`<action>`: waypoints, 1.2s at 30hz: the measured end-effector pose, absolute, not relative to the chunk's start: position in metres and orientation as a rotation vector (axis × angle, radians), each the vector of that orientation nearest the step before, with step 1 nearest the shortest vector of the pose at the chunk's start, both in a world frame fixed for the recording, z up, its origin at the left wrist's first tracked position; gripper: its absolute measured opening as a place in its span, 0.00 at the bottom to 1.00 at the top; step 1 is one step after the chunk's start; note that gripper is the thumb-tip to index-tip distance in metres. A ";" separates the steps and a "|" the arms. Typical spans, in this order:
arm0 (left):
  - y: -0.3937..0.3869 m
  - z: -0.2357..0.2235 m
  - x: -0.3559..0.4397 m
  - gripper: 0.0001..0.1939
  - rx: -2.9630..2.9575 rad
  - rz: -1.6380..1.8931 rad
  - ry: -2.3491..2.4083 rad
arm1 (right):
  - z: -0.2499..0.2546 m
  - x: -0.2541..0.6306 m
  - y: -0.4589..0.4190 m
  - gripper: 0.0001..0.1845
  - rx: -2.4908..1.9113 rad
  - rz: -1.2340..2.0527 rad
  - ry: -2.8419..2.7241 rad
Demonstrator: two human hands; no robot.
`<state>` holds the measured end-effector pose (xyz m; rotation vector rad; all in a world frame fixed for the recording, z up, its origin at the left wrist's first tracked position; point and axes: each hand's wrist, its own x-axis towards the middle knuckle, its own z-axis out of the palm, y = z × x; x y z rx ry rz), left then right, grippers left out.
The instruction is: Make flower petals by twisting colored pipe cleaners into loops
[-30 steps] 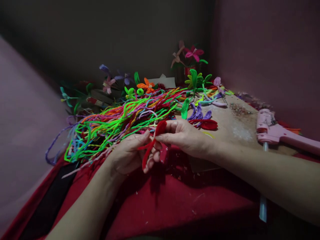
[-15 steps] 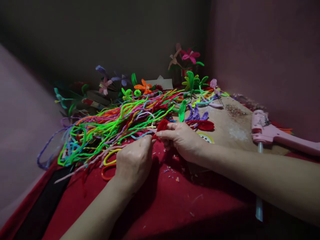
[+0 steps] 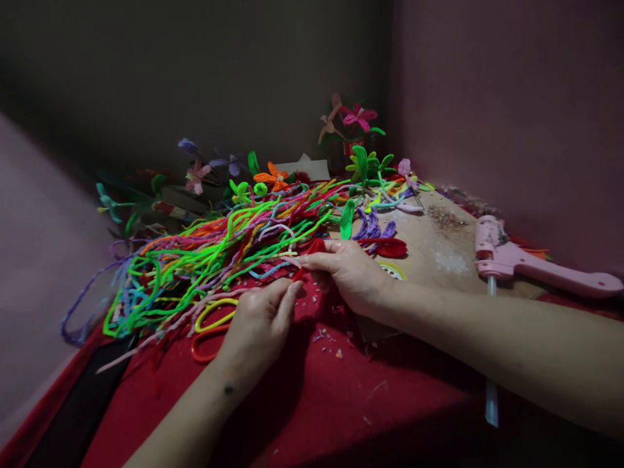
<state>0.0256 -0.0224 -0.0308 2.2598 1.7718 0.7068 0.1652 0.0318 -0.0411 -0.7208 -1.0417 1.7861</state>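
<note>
A red pipe cleaner [image 3: 316,247], bent into a petal-like loop, is pinched in my right hand [image 3: 358,273]. Its lower end runs to the fingertips of my left hand [image 3: 260,322], closed just below and to the left. The fingers hide much of that end. Beside my left hand show the yellow and red handles of scissors [image 3: 209,341]. Right behind both hands spreads a heap of pipe cleaners [image 3: 209,247] in many colours. Finished red loops [image 3: 392,247] and purple loops [image 3: 373,224] lie beyond my right hand.
A pink glue gun [image 3: 492,250] with a clear glue stick rests at the right. Pipe-cleaner flowers [image 3: 361,117] stand along the back wall. A brown board [image 3: 424,253] lies on the red cloth [image 3: 312,403], which carries colourful scraps. A black strip [image 3: 73,403] runs along the left.
My left hand has drawn down and slightly away from my right hand, and has turned at the wrist. My right hand keeps its pinch on the red loop. The whole view has shifted slightly.
</note>
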 end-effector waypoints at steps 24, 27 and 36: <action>-0.019 -0.020 0.022 0.16 1.640 0.837 1.722 | -0.048 0.163 0.039 0.17 -0.678 1.830 -0.853; -0.017 -0.016 0.014 0.15 1.613 0.957 1.768 | -0.048 0.164 0.039 0.18 -0.680 1.810 -0.991; 0.016 0.014 0.037 0.16 1.850 0.692 1.651 | -0.048 0.167 0.028 0.15 -0.587 1.913 -1.984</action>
